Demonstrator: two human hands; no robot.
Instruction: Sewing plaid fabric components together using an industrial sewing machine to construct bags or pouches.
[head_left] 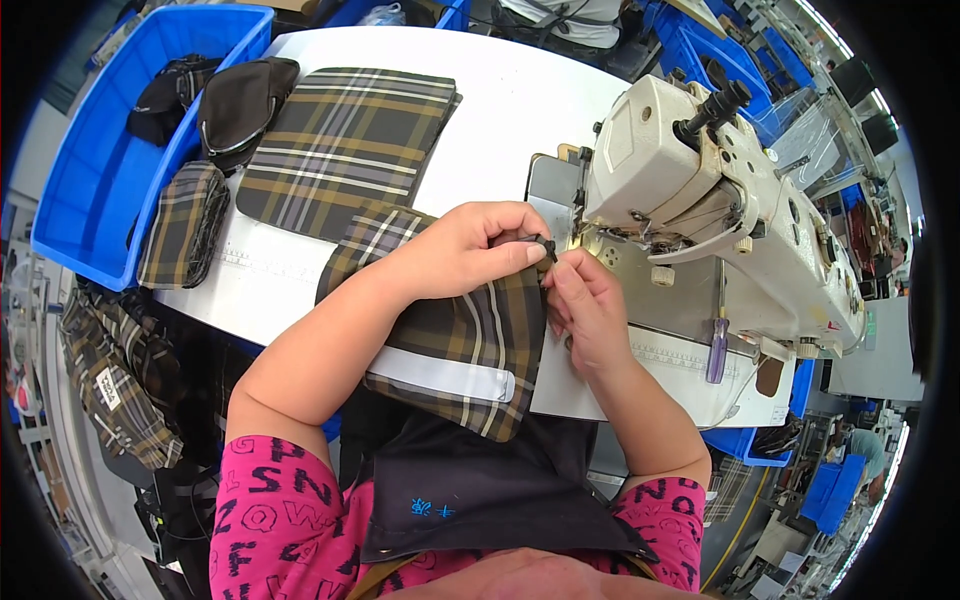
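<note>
My left hand (485, 250) pinches a small dark piece (548, 247) at the upper right corner of an olive plaid fabric panel (450, 330), which has a white strip (440, 378) along its lower part. My right hand (592, 305) is closed with thumb and forefinger at the same small piece, just below my left fingertips. Both hands are beside the needle area of a white sewing machine (640, 160). Behind my left forearm, more folded plaid panels (345, 140) lie on the white table (500, 110).
Left are a blue bin (85, 200), black pouches (245, 105), a plaid pouch (182, 225) and hanging plaid pieces (120, 400). A purple-handled screwdriver (717, 350) lies right of my right hand. More blue bins (745, 80) and a co-worker (860, 455) are farther right.
</note>
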